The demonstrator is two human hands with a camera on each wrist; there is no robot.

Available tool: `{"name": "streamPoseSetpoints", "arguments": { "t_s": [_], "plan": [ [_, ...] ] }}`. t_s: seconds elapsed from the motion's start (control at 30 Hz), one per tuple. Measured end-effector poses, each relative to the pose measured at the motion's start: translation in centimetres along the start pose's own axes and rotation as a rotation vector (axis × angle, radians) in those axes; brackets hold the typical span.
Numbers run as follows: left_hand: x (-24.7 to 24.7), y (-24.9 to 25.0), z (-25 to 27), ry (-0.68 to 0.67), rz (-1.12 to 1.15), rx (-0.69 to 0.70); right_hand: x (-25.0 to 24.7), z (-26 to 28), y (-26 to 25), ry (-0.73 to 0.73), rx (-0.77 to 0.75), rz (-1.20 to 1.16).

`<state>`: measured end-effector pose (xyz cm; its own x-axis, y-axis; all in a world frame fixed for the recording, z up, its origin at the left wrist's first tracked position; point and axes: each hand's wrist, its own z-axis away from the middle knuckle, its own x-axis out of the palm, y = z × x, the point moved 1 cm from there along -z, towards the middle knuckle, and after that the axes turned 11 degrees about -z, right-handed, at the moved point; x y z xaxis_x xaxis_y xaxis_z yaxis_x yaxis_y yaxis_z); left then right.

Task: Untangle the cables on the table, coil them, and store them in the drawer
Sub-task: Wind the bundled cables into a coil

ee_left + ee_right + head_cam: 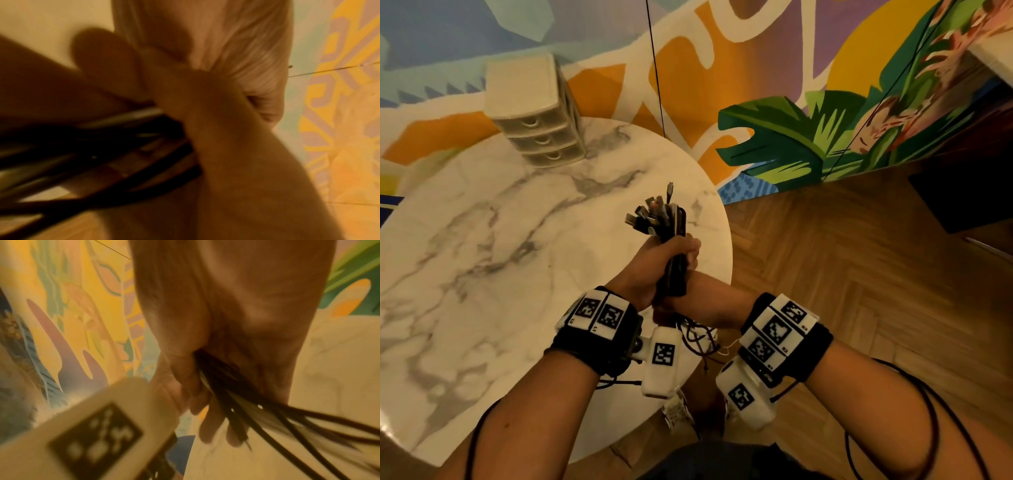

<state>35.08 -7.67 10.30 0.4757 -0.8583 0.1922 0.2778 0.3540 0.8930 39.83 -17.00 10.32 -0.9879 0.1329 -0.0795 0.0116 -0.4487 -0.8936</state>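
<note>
A bundle of black cables (654, 216) stands upright over the right side of the marble table (482, 240), several metal plugs fanning out at its top. My left hand (674, 255) grips the bundle just under the plugs. My right hand (688, 303) grips it directly below, touching the left one. Loose cable ends (698, 339) hang tangled beneath both hands. The left wrist view is blurred; it shows dark cables (115, 146) running past my left hand (205, 113). In the right wrist view my right hand (236, 321) is curled round the cables (267, 412), which trail to the lower right.
A small beige three-drawer unit (534, 113) stands at the table's far edge, all drawers closed. A painted mural wall (774, 144) rises behind. Wooden floor (859, 274) lies right of the table. A thin black wire (655, 68) hangs down near the wall.
</note>
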Motion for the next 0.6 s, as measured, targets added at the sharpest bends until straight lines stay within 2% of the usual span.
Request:
{"name": "streamPoseSetpoints", "arguments": {
  "t_s": [0.1,0.17,0.23,0.37,0.5,0.6],
  "plan": [
    [-0.2,1.1,-0.1,-0.086,0.212,0.054,1.2,-0.2,1.2,-0.022,0.137,-0.04],
    [-0.2,2.1,0.2,-0.16,0.225,0.104,1.6,-0.3,1.7,-0.005,0.204,-0.055],
    [-0.1,2.8,0.5,-0.187,0.15,0.148,1.0,-0.7,1.8,0.052,0.169,0.027],
    [-0.5,3.5,0.8,-0.149,0.063,0.165,-1.4,-1.3,1.5,0.09,0.097,0.22],
    [-0.6,3.4,0.7,-0.122,0.089,0.148,-3.4,-1.3,2.2,0.121,0.125,0.337],
    [-0.4,3.2,1.0,-0.174,0.128,0.139,-4.3,-1.4,3.1,0.108,0.16,0.401]
  ]
}}
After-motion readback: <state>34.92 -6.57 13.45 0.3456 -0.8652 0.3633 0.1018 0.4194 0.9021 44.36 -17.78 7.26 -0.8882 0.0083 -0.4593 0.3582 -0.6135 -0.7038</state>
